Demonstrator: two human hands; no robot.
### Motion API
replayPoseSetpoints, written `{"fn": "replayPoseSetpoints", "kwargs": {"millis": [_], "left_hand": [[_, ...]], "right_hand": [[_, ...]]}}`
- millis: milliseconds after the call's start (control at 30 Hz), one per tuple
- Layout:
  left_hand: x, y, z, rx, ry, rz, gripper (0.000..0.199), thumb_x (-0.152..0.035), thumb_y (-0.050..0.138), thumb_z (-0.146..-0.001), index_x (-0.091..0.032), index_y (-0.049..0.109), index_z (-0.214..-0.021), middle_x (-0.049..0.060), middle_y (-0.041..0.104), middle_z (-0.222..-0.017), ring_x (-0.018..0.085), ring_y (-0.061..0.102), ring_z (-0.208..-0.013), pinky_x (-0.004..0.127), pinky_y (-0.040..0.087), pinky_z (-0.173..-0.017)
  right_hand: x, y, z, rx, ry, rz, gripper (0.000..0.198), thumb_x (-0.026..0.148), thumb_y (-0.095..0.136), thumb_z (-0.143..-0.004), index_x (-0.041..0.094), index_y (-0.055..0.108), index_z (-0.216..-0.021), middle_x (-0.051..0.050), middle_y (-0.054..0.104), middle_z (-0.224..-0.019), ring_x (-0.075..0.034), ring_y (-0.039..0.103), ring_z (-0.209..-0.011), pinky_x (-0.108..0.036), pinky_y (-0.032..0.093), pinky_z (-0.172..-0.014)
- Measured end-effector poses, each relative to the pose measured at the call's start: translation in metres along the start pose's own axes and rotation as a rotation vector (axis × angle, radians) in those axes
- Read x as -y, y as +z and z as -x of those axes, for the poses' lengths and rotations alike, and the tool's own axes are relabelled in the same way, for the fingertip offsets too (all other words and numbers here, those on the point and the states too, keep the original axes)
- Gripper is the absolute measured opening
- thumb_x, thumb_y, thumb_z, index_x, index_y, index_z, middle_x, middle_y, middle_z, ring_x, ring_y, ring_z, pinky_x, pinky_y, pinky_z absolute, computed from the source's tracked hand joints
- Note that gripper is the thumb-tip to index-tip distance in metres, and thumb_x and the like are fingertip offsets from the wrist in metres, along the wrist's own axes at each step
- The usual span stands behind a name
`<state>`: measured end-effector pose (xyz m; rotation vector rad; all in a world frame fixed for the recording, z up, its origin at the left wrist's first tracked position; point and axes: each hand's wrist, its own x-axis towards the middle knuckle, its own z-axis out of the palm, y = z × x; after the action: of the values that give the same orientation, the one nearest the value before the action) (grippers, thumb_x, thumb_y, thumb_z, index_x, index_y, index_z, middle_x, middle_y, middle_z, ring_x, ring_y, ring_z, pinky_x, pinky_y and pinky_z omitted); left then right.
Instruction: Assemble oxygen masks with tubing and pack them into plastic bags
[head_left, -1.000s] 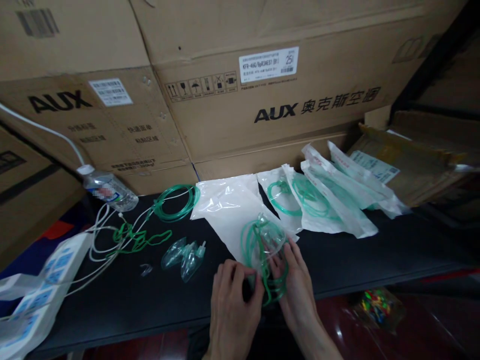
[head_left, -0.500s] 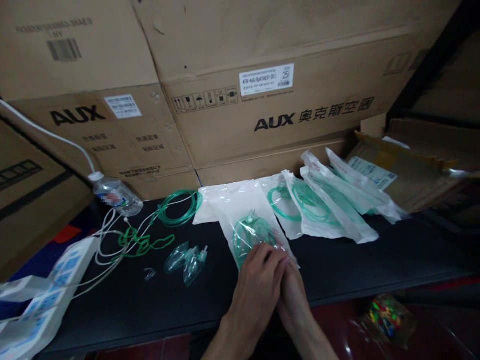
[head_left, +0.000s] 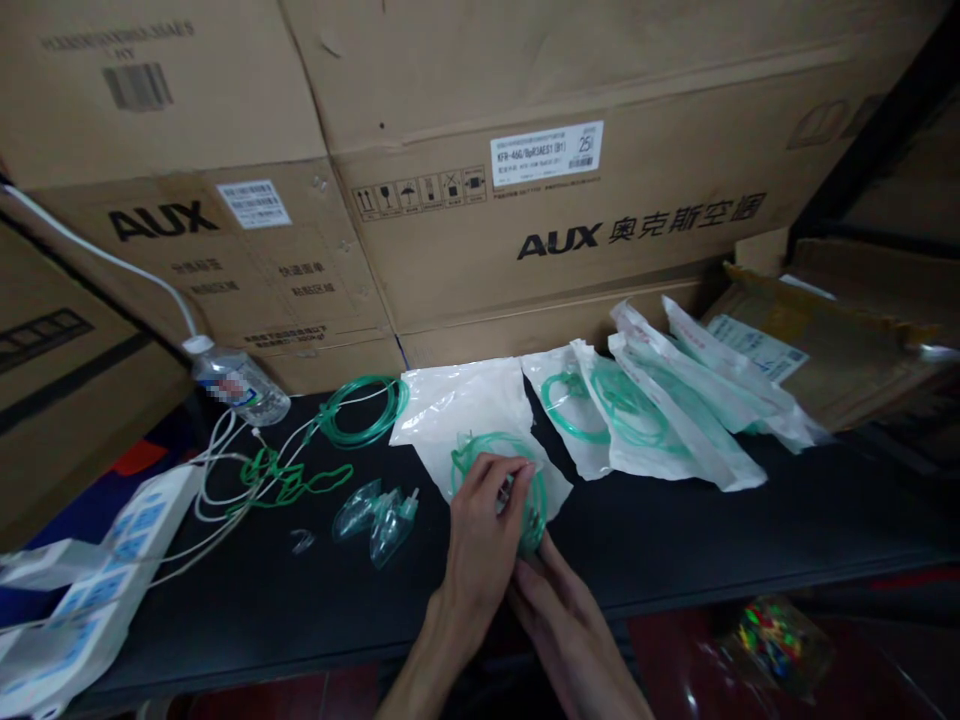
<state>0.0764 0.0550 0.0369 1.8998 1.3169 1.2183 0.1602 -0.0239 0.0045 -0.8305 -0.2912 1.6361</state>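
"AUX" on left carton [head_left: 244,250], "AUX 奥克斯空调" on wide carton [head_left: 570,100], "KFR-46G/BpR3AES1(B1)" and "25" on its label [head_left: 547,154]

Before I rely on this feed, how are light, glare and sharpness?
Head view: dim overall, darkest toward the right edge; head view: pale glints on the white packet; head view: green tubing by the left hand looks soft; head view: bottle label partly pixelated, unreadable there.

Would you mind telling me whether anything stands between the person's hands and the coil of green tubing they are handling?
Nothing visible does: the left hand is right over the green coil, and the right hand is at its near edge. The clear masks lie apart to the left, the bagged tubing to the right.
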Motion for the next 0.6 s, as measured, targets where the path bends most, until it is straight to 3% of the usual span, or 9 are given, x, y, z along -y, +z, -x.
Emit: {"fn": "replayPoseSetpoints", "kwargs": {"millis": [100,233,433,533,600], "left_hand": [[-0.002,-0.001,-0.002,0.024,-0.012,0.022,0.016,-0.021,0.059,-0.1,-0.02,0.075,-0.1,0.003,0.071,-0.098,0.018,0.069,-0.09,0.028,0.055,-0.083],[-0.008,-0.007,0.004,0.128,0.007,0.038,0.014,-0.021,0.063,-0.099,-0.023,0.078,-0.099,0.002,0.072,-0.095,0.017,0.07,-0.087,0.028,0.056,-0.083],[-0.012,-0.006,0.027,0.239,0.12,-0.035,0.018,-0.017,0.061,-0.099,-0.023,0.078,-0.103,0.005,0.071,-0.096,0.021,0.069,-0.094,0.034,0.057,-0.087],[-0.006,-0.01,0.039,0.214,0.175,-0.044,0.017,-0.019,0.063,-0.098,-0.025,0.078,-0.104,0.005,0.071,-0.096,0.022,0.069,-0.093,0.036,0.058,-0.087],[0.003,-0.018,0.048,0.145,0.134,-0.048,0.014,-0.024,0.067,-0.097,-0.026,0.078,-0.104,0.006,0.072,-0.098,0.022,0.069,-0.094,0.036,0.059,-0.086]], "right_hand": [[0.005,-0.006,0.008,0.067,0.016,0.229,0.053,0.037,0.086,-0.081,0.027,0.072,-0.131,-0.006,0.079,-0.122,-0.026,0.075,-0.109,-0.04,0.059,-0.097],[0.015,-0.005,-0.001,-0.061,-0.125,0.309,0.048,0.043,0.087,-0.078,0.019,0.079,-0.118,-0.008,0.083,-0.104,-0.029,0.077,-0.094,-0.042,0.062,-0.087],[0.005,-0.01,-0.028,-0.18,-0.219,0.283,0.038,0.047,0.087,-0.074,0.018,0.084,-0.098,-0.01,0.083,-0.101,-0.032,0.074,-0.105,-0.043,0.058,-0.096],[-0.005,-0.015,-0.036,-0.232,-0.213,0.244,0.042,0.046,0.09,-0.069,0.021,0.083,-0.102,-0.009,0.083,-0.106,-0.031,0.072,-0.112,-0.046,0.054,-0.105],[-0.006,-0.016,-0.032,-0.228,-0.192,0.226,0.043,0.046,0.091,-0.069,0.023,0.083,-0.104,-0.009,0.082,-0.113,-0.031,0.072,-0.116,-0.047,0.053,-0.107]]}}
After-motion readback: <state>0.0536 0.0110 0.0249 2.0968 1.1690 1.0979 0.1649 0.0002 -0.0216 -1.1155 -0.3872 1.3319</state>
